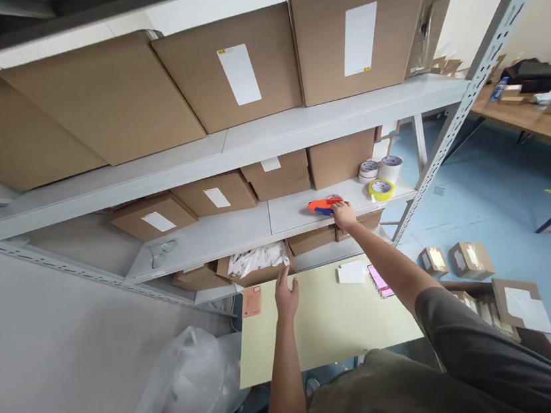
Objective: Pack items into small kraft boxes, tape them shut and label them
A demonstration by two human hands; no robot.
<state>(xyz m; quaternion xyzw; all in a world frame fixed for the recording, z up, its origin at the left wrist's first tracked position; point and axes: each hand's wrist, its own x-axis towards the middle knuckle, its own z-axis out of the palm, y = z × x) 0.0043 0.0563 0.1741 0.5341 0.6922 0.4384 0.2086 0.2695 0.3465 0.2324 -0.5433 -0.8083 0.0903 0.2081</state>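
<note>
My right hand (343, 214) reaches to the middle shelf and is closed around an orange and blue tape dispenser (320, 205), right at the shelf surface. Whether the dispenser touches the shelf I cannot tell. Just right of it stand rolls of white tape (391, 169) and a yellow tape roll (381, 189). My left hand (287, 293) is open with its fingers stretched, over the back part of the pale table (341, 332). It is nearest to an open carton (258, 276) of white crumpled material on the lower shelf.
Brown cartons (243, 70) line the upper shelf. White cards (352, 273), a pink pad (381, 282) and an orange envelope (252, 301) lie on the table. A plastic bag (191, 384) stands left; small boxes (471, 259) sit on the floor right, beside the rack post (468, 99).
</note>
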